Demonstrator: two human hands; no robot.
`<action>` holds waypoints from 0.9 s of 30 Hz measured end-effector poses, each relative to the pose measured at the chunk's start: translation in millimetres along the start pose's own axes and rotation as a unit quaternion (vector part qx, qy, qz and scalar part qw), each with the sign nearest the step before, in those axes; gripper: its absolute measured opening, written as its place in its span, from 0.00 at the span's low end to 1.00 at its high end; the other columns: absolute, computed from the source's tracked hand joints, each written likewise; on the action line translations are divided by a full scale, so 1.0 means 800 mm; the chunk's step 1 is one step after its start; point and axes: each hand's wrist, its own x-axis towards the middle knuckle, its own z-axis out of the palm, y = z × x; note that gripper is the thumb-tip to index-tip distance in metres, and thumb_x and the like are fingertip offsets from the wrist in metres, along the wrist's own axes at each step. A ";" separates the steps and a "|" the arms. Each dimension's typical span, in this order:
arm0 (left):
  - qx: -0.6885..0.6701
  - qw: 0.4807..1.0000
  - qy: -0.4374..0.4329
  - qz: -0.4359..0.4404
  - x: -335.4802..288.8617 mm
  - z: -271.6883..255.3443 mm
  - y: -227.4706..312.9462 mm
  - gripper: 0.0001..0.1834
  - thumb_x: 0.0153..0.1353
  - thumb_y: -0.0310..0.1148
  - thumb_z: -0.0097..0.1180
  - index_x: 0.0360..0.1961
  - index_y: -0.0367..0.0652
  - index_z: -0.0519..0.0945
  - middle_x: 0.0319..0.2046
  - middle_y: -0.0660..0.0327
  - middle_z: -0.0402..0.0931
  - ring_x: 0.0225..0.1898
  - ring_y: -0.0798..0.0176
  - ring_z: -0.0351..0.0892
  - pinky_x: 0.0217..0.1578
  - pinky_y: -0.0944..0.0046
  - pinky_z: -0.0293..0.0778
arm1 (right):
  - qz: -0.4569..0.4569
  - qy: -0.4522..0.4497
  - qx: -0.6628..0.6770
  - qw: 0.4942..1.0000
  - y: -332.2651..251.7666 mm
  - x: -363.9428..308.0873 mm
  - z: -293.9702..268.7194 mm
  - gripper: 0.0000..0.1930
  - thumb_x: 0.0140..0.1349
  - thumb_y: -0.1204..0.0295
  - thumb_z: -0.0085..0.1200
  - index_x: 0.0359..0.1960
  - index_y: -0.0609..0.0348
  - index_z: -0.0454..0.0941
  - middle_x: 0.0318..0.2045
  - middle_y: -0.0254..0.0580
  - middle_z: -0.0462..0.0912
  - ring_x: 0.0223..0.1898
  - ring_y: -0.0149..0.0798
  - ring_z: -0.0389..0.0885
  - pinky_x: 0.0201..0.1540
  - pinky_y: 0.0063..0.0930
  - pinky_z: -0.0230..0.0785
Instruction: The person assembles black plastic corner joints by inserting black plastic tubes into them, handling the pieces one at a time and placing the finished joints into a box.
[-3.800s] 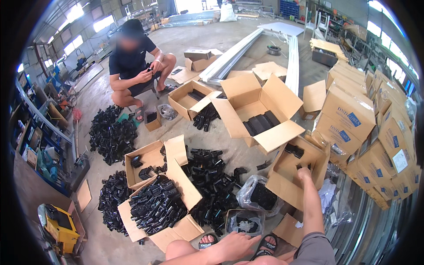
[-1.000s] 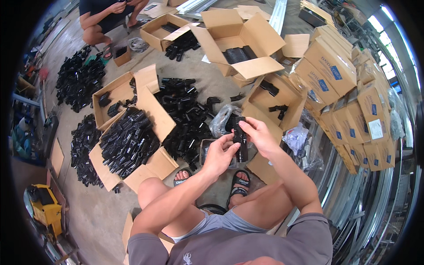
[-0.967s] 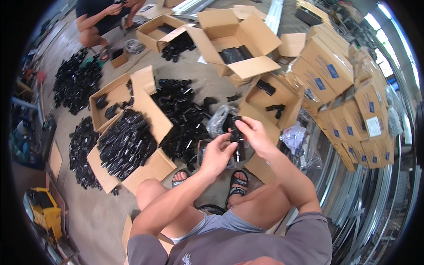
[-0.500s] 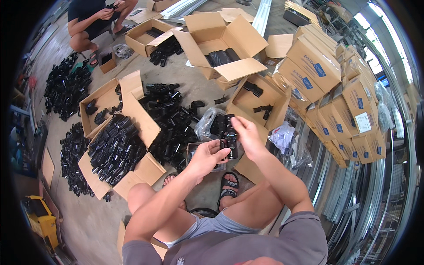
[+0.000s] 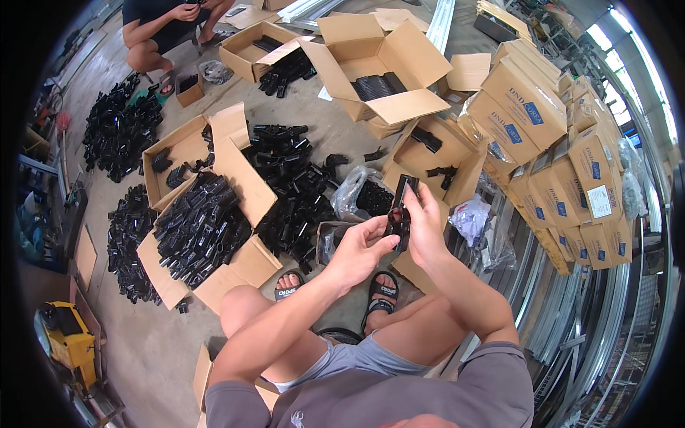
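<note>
A glossy black bracket-like part [image 5: 403,207] is held upright in front of me, between both hands. My left hand [image 5: 359,251] pinches its lower end between thumb and fingers. Higher up, my right hand [image 5: 424,220] wraps its fingers round the other side of the part. Just beyond them lies a clear plastic bag [image 5: 348,196] with small black pieces [image 5: 374,198] at its mouth. An open carton [image 5: 464,160] behind my right hand holds a few black parts [image 5: 427,140]. The part's exact kind cannot be made out.
Heaps of black parts [image 5: 292,192] cover the floor to the left, around an open carton [image 5: 260,187] piled with more. A larger open carton [image 5: 417,60] stands farther back. Stacked closed cartons [image 5: 528,107] and metal profiles [image 5: 564,321] are at right. Another person [image 5: 153,32] squats at far left.
The black part has turned in my hands and now tilts differently, with my right hand farther round it. The whole view has shifted, so the surroundings sit farther right.
</note>
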 end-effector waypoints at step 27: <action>0.004 0.999 -0.018 -0.031 -0.014 -0.009 -0.002 0.25 0.57 0.24 0.68 0.56 0.31 0.77 0.47 0.57 0.82 0.48 0.68 0.80 0.52 0.66 0.75 | -0.125 -0.137 -0.095 0.978 0.011 -0.018 0.006 0.25 0.76 0.53 0.37 0.58 0.64 0.66 0.42 0.48 0.83 0.42 0.36 0.82 0.48 0.32 0.74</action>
